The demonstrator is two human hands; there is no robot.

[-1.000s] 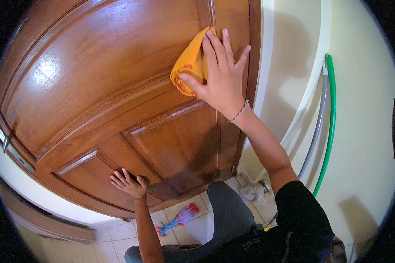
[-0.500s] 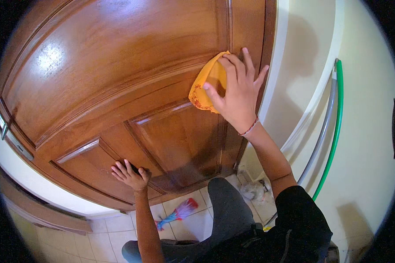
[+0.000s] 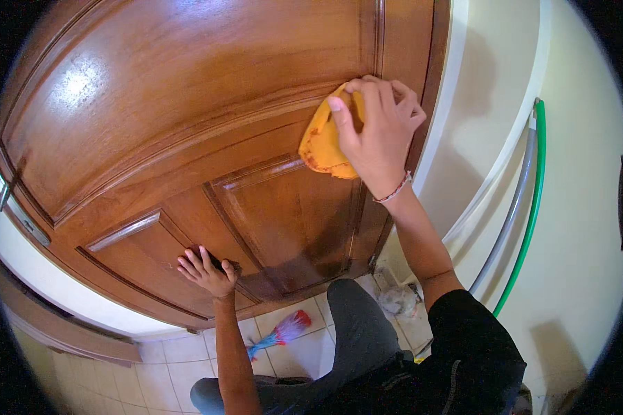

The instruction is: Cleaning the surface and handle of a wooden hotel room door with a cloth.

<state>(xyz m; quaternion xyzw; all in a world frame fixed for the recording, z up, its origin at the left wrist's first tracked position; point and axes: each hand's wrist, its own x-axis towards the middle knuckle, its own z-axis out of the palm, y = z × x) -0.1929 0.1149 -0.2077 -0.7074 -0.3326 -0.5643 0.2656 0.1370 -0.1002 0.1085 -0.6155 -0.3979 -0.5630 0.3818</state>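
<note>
Wiping seems midway: we see the curled right hand [image 3: 379, 138] gripping a folded orange cloth [image 3: 322, 151] on the panelled brown wooden door [image 3: 201, 131], upper centre, left hand [image 3: 210, 274] spread lower left, finished share unclear.

Cloth and door, viewed from close by. The cloth [image 3: 325, 152] is orange-yellow, with reddish-brown marks near its left border. It is held folded and partly bunched, its upper part gathered within the grip, its lower part spreading free to a rounded edge. It lies against the face of the door [image 3: 208, 97], toward the right side, level with the rail between the upper and lower panels. The door is upright, of glossy brown wood with visible grain: a large panel above, smaller ones below, bordered by moulding. Light glares white at its upper left; shadow darkens its lower right.
</note>
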